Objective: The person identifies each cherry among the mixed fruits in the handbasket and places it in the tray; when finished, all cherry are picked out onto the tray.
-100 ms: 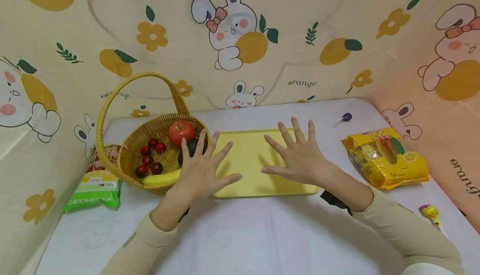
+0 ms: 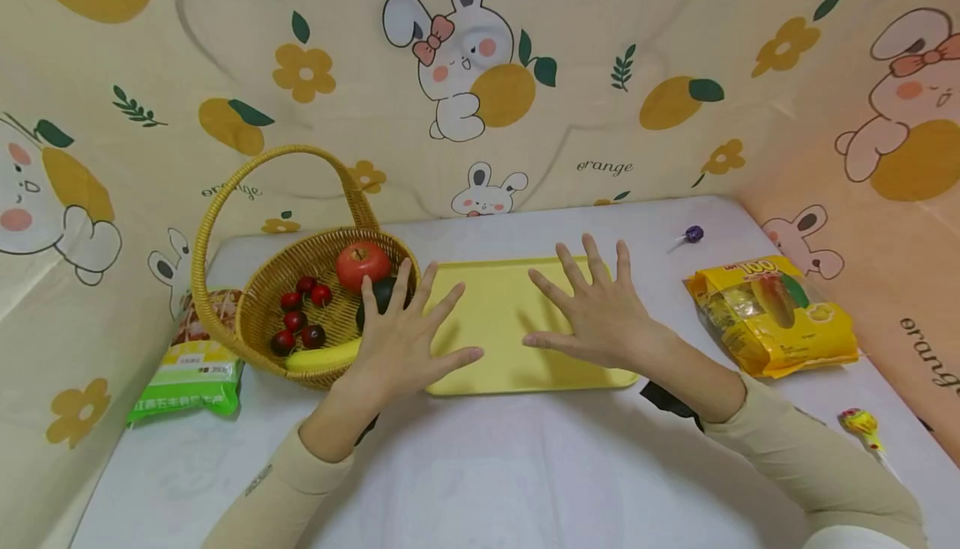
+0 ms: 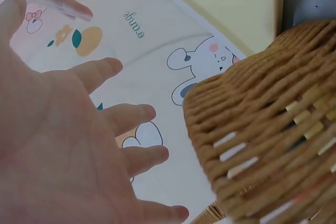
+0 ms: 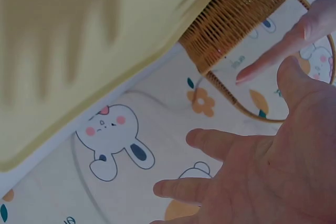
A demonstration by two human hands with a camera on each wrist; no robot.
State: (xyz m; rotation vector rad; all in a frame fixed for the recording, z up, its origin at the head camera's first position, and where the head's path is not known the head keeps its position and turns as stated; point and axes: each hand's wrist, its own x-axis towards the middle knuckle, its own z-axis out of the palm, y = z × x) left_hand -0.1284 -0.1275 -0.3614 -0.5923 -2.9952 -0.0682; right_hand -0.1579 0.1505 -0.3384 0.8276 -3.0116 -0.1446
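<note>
Both hands hover with fingers spread and hold nothing. The left hand (image 2: pixel 397 341) overlaps the right side of a wicker basket (image 2: pixel 258 299) and the left end of a yellow tray (image 2: pixel 495 324) in the head view. Above the tray's right part is the right hand (image 2: pixel 603 316), its shadow falling on the tray. Inside the basket lie a red apple (image 2: pixel 363 266), several dark red cherries (image 2: pixel 295 321), a banana (image 2: pixel 322 356) and a dark green rounded thing (image 2: pixel 385 292) partly hidden by the left fingers. The left wrist view shows the left palm (image 3: pixel 58 145) beside the basket's woven wall.
Left of the basket lies a green and white food packet (image 2: pixel 191 382), partly behind the basket. On the right are a yellow snack bag (image 2: pixel 780 316), a purple lollipop (image 2: pixel 693 234) and a yellow lollipop (image 2: pixel 861 426). A patterned cloth (image 2: pixel 577 116) stands behind and at the sides.
</note>
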